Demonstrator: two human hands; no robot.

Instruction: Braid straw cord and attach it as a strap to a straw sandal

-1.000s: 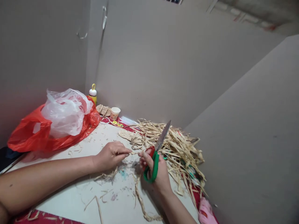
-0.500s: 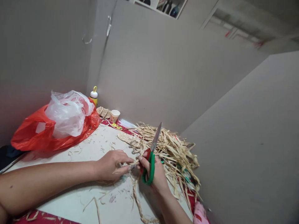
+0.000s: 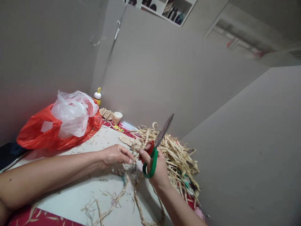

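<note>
My right hand holds scissors with green and red handles, their closed blades pointing up and away. Its thumb and fingertips also pinch a straw strand. Close by on the left, my left hand has its thumb and fingers pinched on a twisted straw cord between the two hands. More braided straw rope hangs and lies on the board below. A woven straw sole lies just beyond the hands, partly hidden by them.
A heap of dry straw spreads along the right. At the back stand a paper cup, a woven piece and a yellow bottle. Red and white plastic bags lie left. Scraps litter the white board.
My left hand has lifted off the board and now pinches the cord. The scissors have risen slightly. More rope shows below the hands. The view has shifted a little.
</note>
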